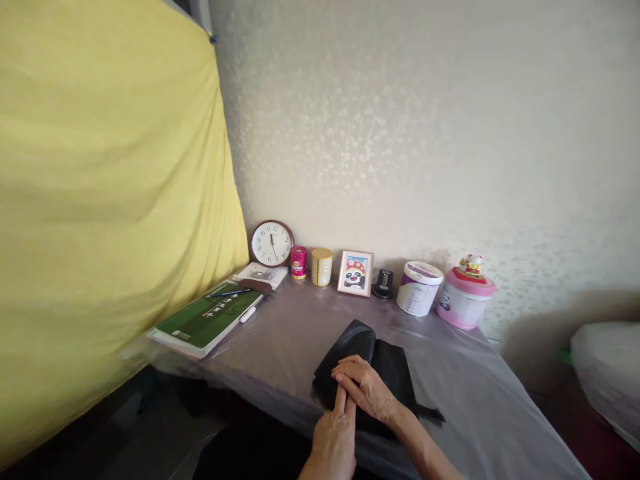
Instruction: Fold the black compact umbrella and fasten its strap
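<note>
A folded black cloth (395, 370), seemingly thin and slightly shiny, lies near the table's front edge, with a narrow dark strip sticking out at its right. My left hand (336, 430) rests at its front side, two fingers stretched forward against it and the others hidden. Crossing over those fingertips, my right hand (367, 390) has its fingers bent and pressed together on the cloth's fold. The part of the cloth beneath both hands is hidden.
On the plastic-covered table (470, 387) are a green book (205, 320) with a pen and brown case, a white marker (247, 315), a clock (273, 243), two small cans, a framed panda picture (355, 273), a black holder (383, 285) and two tubs. A yellow curtain (110, 167) hangs left.
</note>
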`<state>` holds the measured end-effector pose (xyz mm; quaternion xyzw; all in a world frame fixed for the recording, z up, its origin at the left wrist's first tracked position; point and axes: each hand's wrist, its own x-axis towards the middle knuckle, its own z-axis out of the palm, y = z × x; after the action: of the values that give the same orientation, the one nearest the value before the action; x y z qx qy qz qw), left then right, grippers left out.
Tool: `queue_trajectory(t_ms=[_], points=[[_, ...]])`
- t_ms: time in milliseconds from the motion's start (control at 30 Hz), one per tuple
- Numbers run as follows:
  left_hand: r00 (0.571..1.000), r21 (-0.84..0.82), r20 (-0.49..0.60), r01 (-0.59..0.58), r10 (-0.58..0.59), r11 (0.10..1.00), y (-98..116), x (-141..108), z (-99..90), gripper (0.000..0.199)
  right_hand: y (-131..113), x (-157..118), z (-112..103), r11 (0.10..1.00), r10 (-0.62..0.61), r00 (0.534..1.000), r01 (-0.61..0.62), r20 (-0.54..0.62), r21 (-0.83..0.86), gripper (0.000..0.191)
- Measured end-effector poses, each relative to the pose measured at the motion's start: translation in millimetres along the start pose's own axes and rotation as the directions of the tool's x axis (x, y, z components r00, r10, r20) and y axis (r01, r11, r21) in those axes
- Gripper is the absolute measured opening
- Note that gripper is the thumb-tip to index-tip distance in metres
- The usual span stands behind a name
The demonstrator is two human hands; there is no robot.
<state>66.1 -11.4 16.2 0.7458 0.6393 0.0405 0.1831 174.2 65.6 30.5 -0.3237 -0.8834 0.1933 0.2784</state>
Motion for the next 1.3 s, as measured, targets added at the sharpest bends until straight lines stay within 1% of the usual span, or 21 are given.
queue_trajectory(t_ms=[67, 133, 267, 400, 467, 567, 667, 733, 800, 867, 967, 1067, 1133, 1200, 1300], points=[[1.000, 0.024, -0.001, 0.023, -0.023, 0.999, 1.4, 1.5, 1.0, 0.081, 8.8, 2.5, -1.4, 0.997, -0.053, 0.999, 0.053, 0.014, -0.047, 0.034], [0.999, 0.044, 0.000, 0.041, -0.041, 0.998, 2.4, 2.2, 0.8, 0.083, 21.3, 8.9, -2.2, 0.992, -0.072, 0.997, 0.073, 0.018, -0.099, 0.035], [0.998, 0.060, 0.039, 0.045, -0.048, 0.997, 4.1, 2.0, -4.6, 0.085, 50.8, 27.7, -3.1, 0.980, -0.048, 0.999, 0.049, 0.008, -0.191, 0.035], [0.996, 0.054, 0.075, 0.044, -0.048, 0.998, 4.9, 3.0, -9.0, 0.092, 76.6, 46.1, -6.4, 0.964, -0.004, 1.000, 0.006, 0.009, -0.268, 0.034], [0.994, 0.029, 0.090, 0.060, -0.063, 0.998, 4.7, 4.5, -8.1, 0.099, 86.6, 53.8, -9.3, 0.952, 0.043, 0.999, -0.038, 0.011, -0.304, 0.035], [0.990, -0.005, 0.119, 0.083, -0.081, 0.997, 4.4, 6.4, -5.6, 0.109, 97.3, 63.3, -13.6, 0.926, 0.172, 0.985, -0.163, -0.003, -0.341, 0.035], [0.989, 0.003, 0.116, 0.097, -0.097, 0.995, 4.7, 6.6, -5.0, 0.114, 104.3, 67.8, -17.0, 0.886, 0.294, 0.953, -0.300, -0.071, -0.354, 0.035], [0.988, 0.021, 0.104, 0.109, -0.111, 0.994, 4.9, 5.6, -5.3, 0.112, 108.1, 65.3, -21.0, 0.852, 0.356, 0.924, -0.383, -0.141, -0.357, 0.035], [0.990, 0.033, 0.083, 0.112, -0.115, 0.993, 4.7, 3.9, -5.0, 0.104, 111.4, 56.0, -28.5, 0.811, 0.411, 0.885, -0.465, -0.221, -0.354, 0.034], [0.993, 0.038, 0.052, 0.103, -0.105, 0.994, 4.3, 2.1, -3.5, 0.095, 113.0, 39.1, -39.4, 0.768, 0.453, 0.839, -0.539, -0.303, -0.345, 0.033], [0.996, 0.047, 0.027, 0.083, -0.084, 0.995, 3.5, 0.3, -0.1, 0.090, 109.1, 2.3, -56.5, 0.708, 0.498, 0.765, -0.631, -0.410, -0.318, 0.035], [0.997, 0.059, 0.020, 0.069, -0.071, 0.996, 3.0, -0.7, 1.7, 0.090, 95.7, -37.6, -63.1, 0.698, 0.553, 0.688, -0.690, -0.470, -0.190, 0.036], [0.998, 0.060, 0.014, 0.066, -0.067, 0.996, 2.9, -1.6, 1.1, 0.091, 82.8, -59.8, -59.2, 0.697, 0.634, 0.639, -0.716, -0.436, -0.035, 0.038], [0.997, 0.061, 0.019, 0.072, -0.074, 0.995, 3.0, -2.7, -0.1, 0.091, 68.8, -76.2, -50.6, 0.665, 0.723, 0.591, -0.737, -0.359, 0.125, 0.042], [0.997, 0.071, 0.011, 0.073, -0.074, 0.995, 3.4, -3.7, -0.5, 0.089, 50.9, -90.3, -36.8, 0.605, 0.795, 0.546, -0.747, -0.266, 0.276, 0.050]])
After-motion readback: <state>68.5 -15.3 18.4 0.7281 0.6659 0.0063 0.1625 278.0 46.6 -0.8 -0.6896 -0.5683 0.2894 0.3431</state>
